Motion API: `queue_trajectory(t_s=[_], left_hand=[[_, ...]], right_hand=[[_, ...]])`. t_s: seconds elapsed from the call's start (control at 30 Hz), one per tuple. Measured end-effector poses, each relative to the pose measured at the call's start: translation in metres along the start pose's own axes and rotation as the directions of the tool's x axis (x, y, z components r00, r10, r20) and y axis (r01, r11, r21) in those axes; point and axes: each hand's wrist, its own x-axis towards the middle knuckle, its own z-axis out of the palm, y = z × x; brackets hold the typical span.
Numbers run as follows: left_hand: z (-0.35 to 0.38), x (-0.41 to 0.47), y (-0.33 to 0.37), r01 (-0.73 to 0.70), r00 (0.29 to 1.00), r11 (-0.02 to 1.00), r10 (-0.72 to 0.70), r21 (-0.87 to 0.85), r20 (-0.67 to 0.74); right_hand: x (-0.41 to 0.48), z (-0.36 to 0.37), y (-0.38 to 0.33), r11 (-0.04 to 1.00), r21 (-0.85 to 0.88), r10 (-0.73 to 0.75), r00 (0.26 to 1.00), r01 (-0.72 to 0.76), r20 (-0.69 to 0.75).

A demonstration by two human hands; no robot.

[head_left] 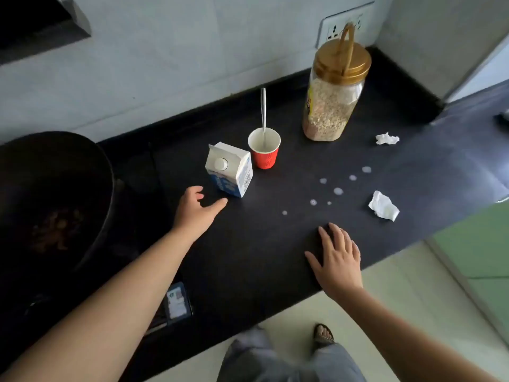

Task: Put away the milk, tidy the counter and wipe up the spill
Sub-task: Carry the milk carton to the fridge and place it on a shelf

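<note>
Nearest: right hand (337, 260) lies flat on the table (248, 271) by the front edge, fingers straight & spread, grip empty. Left hand (197, 208) is a bit farther in, palm down, stretched fwd. Its grip is wide, thumb apart from the fingers, holding nothing. Forefinger tip sits just short of the milk carton's base, and I see no contact.

Milk carton (230, 169) stands upright on the table w/ cap on, long axis vertical, just beyond & slightly right of the left hand. Left hand is clearly the nearer one; right hand is well apart, off to the right. So the pick looks like a left-hand job: fwd, a touch right, wrap the carton body from its near-left side.

Red cup (264, 153) stands just behind-right of the carton, v. close, w/ a spoon (263, 114) standing in it. Prob. easy to knock if the grip swings wide.

Spill (338, 191): white drops scattered right of the carton, beyond the right hand, not yet wiped. Crumpled tissue (383, 206) lies just right of the drops. A 2nd tissue (387, 139) is farther back, near the oats jar (333, 100). Dark pan (55, 188) at far left.
</note>
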Motion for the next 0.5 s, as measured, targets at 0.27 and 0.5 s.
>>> queue_trajectory(t_s=[0.27, 0.5], left_hand=[[-0.011, 0.057, 0.018, -0.219, 0.969, 0.974, 0.225, -0.061, 0.103], [-0.01, 0.064, 0.041, -0.391, 0.884, 0.92, 0.386, -0.038, 0.265]], right_hand=[[0.008, 0.019, -0.02, 0.985, 0.087, 0.158, 0.977, -0.146, -0.146], [0.007, 0.021, -0.022, 0.983, 0.082, 0.179, 0.968, -0.166, -0.176]])
